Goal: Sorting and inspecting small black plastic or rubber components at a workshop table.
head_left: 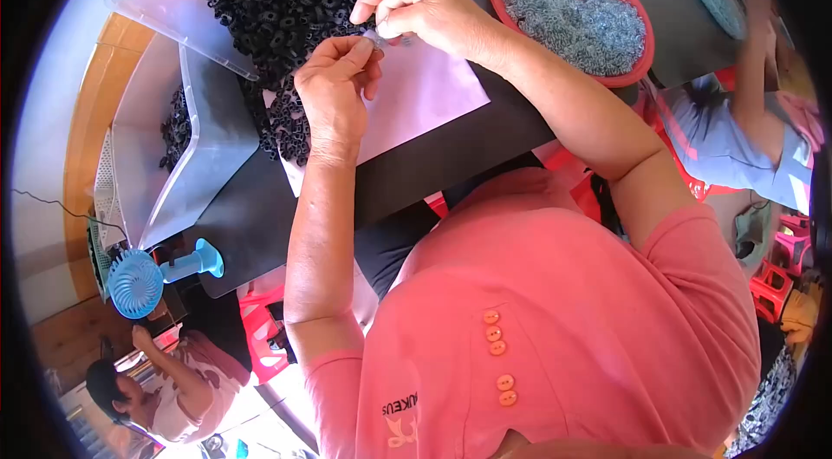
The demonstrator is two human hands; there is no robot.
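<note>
**Fingertip work on a small pale piece**

Nearest: left hand [334, 95] pinches the small pale piece [373, 37] between thumb and fingers, above the pale sheet [425, 99]. Right hand [425, 15] is curled, its thumb close by the piece; cannot tell whether it also grips it.

Judgement on technique: hold the left pinch firm but light, stay low over the sheet so a slip lands there, let the right fingertips do the fine adjusting.

Left of the sheet: loose black parts [289, 123]. Beyond: the big black heap [277, 4]. Off right: red basin [643, 47] of clear bluish pieces [572, 17]; best kept unmixed.
</note>
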